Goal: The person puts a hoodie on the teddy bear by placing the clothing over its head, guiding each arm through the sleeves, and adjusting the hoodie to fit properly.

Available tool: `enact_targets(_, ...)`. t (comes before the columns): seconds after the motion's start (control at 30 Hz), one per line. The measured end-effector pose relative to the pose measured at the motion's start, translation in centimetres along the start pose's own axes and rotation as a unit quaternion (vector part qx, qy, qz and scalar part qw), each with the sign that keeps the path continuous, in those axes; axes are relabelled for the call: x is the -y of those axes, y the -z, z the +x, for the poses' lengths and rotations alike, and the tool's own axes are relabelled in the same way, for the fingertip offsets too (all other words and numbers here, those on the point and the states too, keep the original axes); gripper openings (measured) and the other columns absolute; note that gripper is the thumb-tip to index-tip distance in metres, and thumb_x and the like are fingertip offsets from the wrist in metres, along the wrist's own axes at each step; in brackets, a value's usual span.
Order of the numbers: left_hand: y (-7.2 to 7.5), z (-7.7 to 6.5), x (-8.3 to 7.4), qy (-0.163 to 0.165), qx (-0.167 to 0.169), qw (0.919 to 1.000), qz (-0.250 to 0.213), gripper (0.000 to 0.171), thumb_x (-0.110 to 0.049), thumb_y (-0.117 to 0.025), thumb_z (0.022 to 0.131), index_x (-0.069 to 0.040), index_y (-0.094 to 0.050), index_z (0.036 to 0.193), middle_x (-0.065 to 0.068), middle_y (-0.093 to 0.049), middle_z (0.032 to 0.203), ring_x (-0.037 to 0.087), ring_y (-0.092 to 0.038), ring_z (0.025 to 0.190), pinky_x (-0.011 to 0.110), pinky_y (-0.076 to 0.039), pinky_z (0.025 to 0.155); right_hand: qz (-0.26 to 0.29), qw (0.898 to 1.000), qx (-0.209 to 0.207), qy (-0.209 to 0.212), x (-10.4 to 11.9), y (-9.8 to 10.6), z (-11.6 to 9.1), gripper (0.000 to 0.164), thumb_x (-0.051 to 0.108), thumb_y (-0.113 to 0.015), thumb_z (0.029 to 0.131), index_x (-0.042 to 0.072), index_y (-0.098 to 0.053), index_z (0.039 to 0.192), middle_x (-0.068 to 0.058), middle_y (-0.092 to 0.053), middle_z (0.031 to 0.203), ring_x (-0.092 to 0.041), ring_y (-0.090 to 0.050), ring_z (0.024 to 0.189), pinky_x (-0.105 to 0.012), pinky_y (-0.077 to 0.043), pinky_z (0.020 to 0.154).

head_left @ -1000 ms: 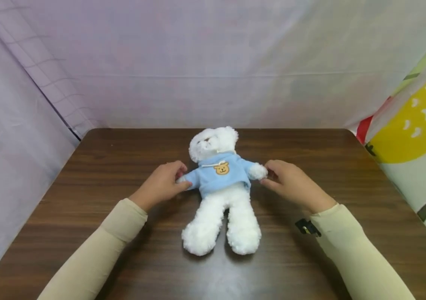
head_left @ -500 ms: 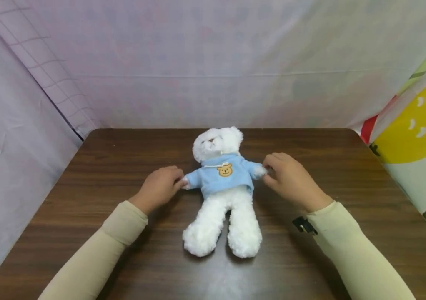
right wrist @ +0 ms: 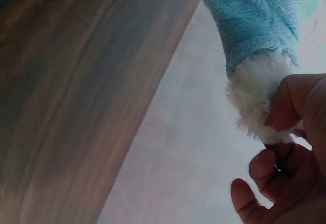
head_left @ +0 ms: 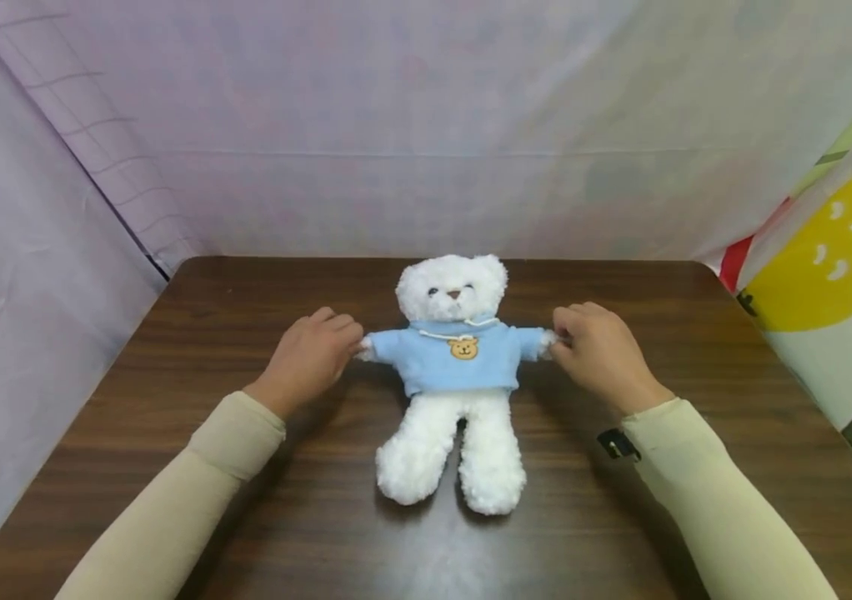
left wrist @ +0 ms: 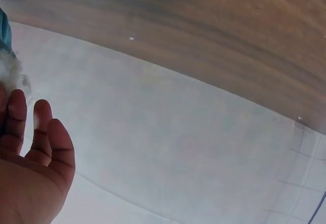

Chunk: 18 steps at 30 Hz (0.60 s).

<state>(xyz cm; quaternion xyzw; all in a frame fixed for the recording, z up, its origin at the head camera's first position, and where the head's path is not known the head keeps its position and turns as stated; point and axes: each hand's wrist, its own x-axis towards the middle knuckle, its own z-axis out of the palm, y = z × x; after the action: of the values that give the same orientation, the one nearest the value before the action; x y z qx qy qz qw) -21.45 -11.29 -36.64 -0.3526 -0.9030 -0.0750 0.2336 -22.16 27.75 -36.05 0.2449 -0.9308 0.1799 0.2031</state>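
Observation:
A white plush teddy bear [head_left: 463, 358] in a light blue hoodie with a small bear-face patch is at the middle of the brown table, face toward me, arms spread wide. My left hand [head_left: 311, 357] pinches the paw at the left of the head view; only a bit of white fur shows in the left wrist view, beside the curled fingers [left wrist: 61, 145]. At the other side, my right hand [head_left: 600, 354] pinches the opposite paw [right wrist: 254, 89] between thumb and forefinger, the remaining fingers loosely bent. The bear's legs point toward me, feet on the wood.
The brown wooden table [head_left: 171, 367] ends at a pale curtain [head_left: 426, 150] behind the bear. A printed cloth with a yellow shape [head_left: 839, 250] hangs at the right. A small black object [head_left: 618, 444] sits by the right cuff.
The bear's head has turned upright to face me, and its body has shifted slightly right. Both hands have closed on the paws and drawn the arms out straight sideways.

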Motion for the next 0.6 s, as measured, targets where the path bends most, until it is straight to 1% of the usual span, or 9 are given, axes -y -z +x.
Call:
enact_targets(0.17,-0.4,0.1,-0.6,0.004,0.005,0.9989,-0.047,0.019,-0.016,-0.071,0.093,-0.009,-0.058,0.081,0.003,-0.057,0.08,0.024,-0.051,0.074,0.037,-0.046,0.066,0.01,0.999,0.039,-0.014,0.2,-0.1,-0.4,0.025,-0.001,-0.069,0.083,0.011,-0.05,0.072,-0.002,-0.046,0.072,-0.021,-0.04,0.067,-0.035,-0.034,0.06)
enact_targets(0.27,-0.7,0.4,-1.3,0.019,0.006,0.9962,-0.085,0.014,-0.019,-0.07,0.095,-0.008,-0.065,0.087,0.004,-0.061,0.086,0.024,-0.055,0.08,0.038,-0.048,0.073,0.012,0.997,0.067,-0.023,0.3,0.1,-0.6,0.014,0.001,-0.067,0.084,0.008,-0.056,0.08,-0.005,-0.051,0.084,-0.022,-0.045,0.073,-0.037,-0.041,0.064)
enact_targets(0.33,-0.8,0.4,-1.6,0.038,0.004,0.9937,-0.105,0.015,-0.021,-0.07,0.094,-0.007,-0.069,0.092,0.005,-0.064,0.091,0.024,-0.058,0.085,0.038,-0.05,0.077,0.014,0.996,0.086,-0.029,0.3,0.3,-0.7,0.008,0.003,-0.066,0.085,0.006,-0.059,0.088,-0.009,-0.054,0.095,-0.024,-0.049,0.08,-0.04,-0.046,0.069)
enact_targets(0.37,-0.8,0.4,-1.7,0.049,0.004,0.9924,-0.113,0.016,-0.022,-0.071,0.094,-0.006,-0.07,0.094,0.005,-0.065,0.094,0.024,-0.059,0.088,0.039,-0.051,0.079,0.016,0.995,0.097,-0.028,0.2,0.4,-0.7,0.008,0.004,-0.066,0.086,0.005,-0.061,0.092,-0.011,-0.055,0.101,-0.026,-0.051,0.084,-0.042,-0.047,0.072)
enact_targets(0.43,-0.7,0.3,-1.8,0.072,0.001,0.9896,-0.124,0.019,-0.023,-0.072,0.093,-0.005,-0.071,0.1,0.007,-0.067,0.1,0.026,-0.061,0.095,0.041,-0.051,0.084,0.022,0.992,0.123,-0.025,0.0,0.6,-0.7,0.013,0.007,-0.064,0.087,0.002,-0.063,0.1,-0.016,-0.056,0.111,-0.03,-0.053,0.094,-0.047,-0.049,0.08)
enact_targets(0.5,-0.6,0.2,-1.6,0.093,-0.001,0.9875,-0.127,0.024,-0.023,-0.072,0.093,-0.003,-0.071,0.106,0.01,-0.066,0.107,0.028,-0.06,0.104,0.043,-0.05,0.09,0.027,0.988,0.152,-0.027,-0.3,1.0,-0.8,0.022,0.011,-0.064,0.091,0.0,-0.064,0.11,-0.021,-0.054,0.122,-0.036,-0.054,0.106,-0.053,-0.048,0.088)
enact_targets(0.6,-0.2,0.1,-1.1,0.126,0.002,0.9839,-0.127,0.032,-0.024,-0.069,0.096,-0.001,-0.068,0.118,0.015,-0.063,0.122,0.033,-0.055,0.119,0.047,-0.044,0.1,0.027,0.98,0.19,-0.045,-1.2,1.8,-1.0,0.038,0.018,-0.063,0.096,-0.004,-0.058,0.127,-0.028,-0.046,0.138,-0.044,-0.046,0.124,-0.06,-0.04,0.099)
